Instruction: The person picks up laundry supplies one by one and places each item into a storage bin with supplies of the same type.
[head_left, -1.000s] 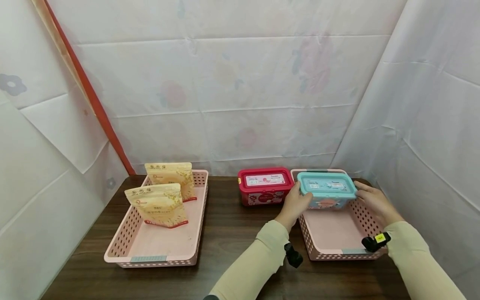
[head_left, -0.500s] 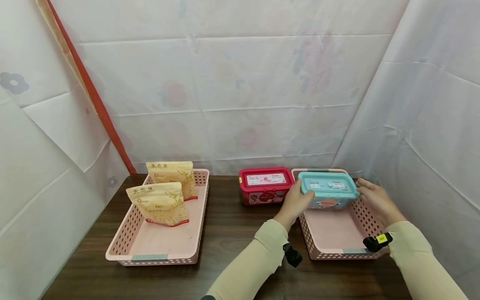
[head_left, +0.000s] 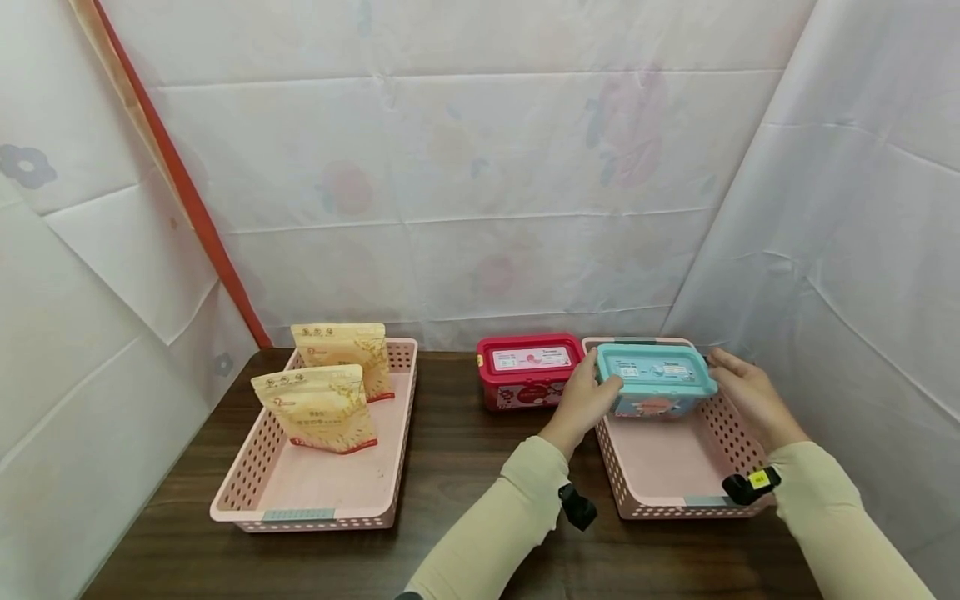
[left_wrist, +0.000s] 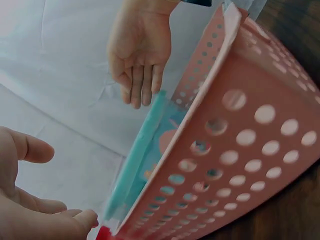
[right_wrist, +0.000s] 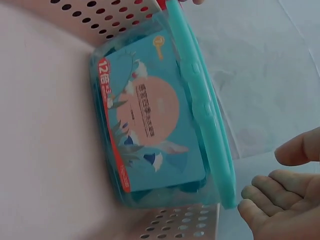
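A teal lidded plastic tub [head_left: 656, 379] with a flower-printed label [right_wrist: 147, 115] stands at the back of the right pink basket [head_left: 660, 467]. My left hand [head_left: 581, 408] is at the tub's left end; in the left wrist view its thumb and fingers are spread and hold nothing. At the opposite end is my right hand [head_left: 753, 404], its relaxed fingers [right_wrist: 260, 202] just off the lid's edge in the right wrist view. A red lidded tub [head_left: 532, 371] stands on the table, left of the basket and close behind my left hand.
On the left, another pink basket [head_left: 330, 492] holds two yellow pouches [head_left: 322, 417] standing upright, one behind the other. Brown wood-look table [head_left: 480, 483] lies between the baskets. White patterned sheeting [head_left: 465, 167] surrounds the table at the back and sides.
My left hand has drawn slightly left, away from the teal tub's end. The right hand has stayed close to the other end. The teal tub remains in the basket, almost unmoved.
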